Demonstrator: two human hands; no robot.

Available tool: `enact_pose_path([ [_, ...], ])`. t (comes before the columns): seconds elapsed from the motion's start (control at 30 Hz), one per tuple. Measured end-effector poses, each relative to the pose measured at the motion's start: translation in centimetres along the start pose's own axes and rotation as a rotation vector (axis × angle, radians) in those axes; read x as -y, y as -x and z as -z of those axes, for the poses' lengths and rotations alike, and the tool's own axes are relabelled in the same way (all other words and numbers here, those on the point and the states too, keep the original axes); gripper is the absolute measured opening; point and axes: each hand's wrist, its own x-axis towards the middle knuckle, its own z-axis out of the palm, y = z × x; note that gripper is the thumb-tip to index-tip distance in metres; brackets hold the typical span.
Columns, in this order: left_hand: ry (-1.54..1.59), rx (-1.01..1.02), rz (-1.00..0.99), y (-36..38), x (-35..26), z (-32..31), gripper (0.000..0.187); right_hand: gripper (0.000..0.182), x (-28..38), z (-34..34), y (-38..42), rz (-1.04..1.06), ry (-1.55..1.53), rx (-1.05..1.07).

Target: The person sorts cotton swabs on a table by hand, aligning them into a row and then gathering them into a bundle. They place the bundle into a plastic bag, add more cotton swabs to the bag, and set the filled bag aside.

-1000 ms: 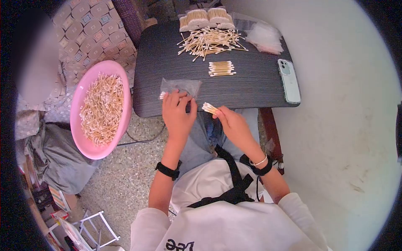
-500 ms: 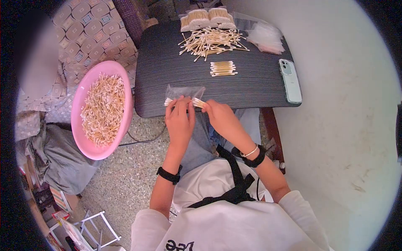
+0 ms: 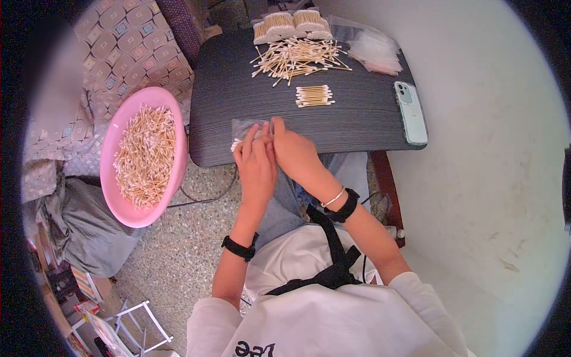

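At the near edge of the dark table, my left hand is closed on a clear plastic bag, with white cotton tips showing at its left side. My right hand presses against the bag's right end, fingers together, touching my left fingers; what it grips there is hidden. Beyond my hands lies a flat row of cotton swabs. Farther back is a loose pile of swabs, with packed bundles of swabs behind it.
A pink basin full of swabs stands left of the table. Empty clear bags lie at the table's back right, and a phone rests along its right edge. A patterned cloth is at the upper left.
My right hand has moved left against the bag and my left fingers. The swabs that showed between its fingers and the bag are now hidden.
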Motion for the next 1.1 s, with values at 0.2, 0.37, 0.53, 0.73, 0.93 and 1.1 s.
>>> enact_pose_path([
  [0.2,0.022,0.062,-0.008,0.2,0.6,0.1,0.022,0.027,-0.7,-0.1,0.7,0.116,0.136,-0.118],
  [0.37,0.005,0.092,-0.008,0.5,0.6,0.3,0.024,0.025,-1.7,0.4,1.7,0.116,0.1,-0.19],
  [0.53,-0.019,0.117,-0.02,0.6,0.5,0.2,0.027,0.021,-3.5,0.4,2.6,0.321,0.039,-0.332],
  [0.73,0.141,0.104,-0.014,0.9,0.5,-0.3,0.046,0.021,-3.7,-0.4,2.3,0.355,-0.044,-0.318],
  [0.93,0.152,0.063,-0.021,0.8,0.5,-0.4,0.058,0.022,-2.7,-1.0,1.5,0.399,-0.146,-0.302],
  [1.1,0.176,0.037,0.047,0.4,0.7,-0.2,0.052,0.017,-3.7,-0.6,0.1,0.344,-0.488,-0.257],
])
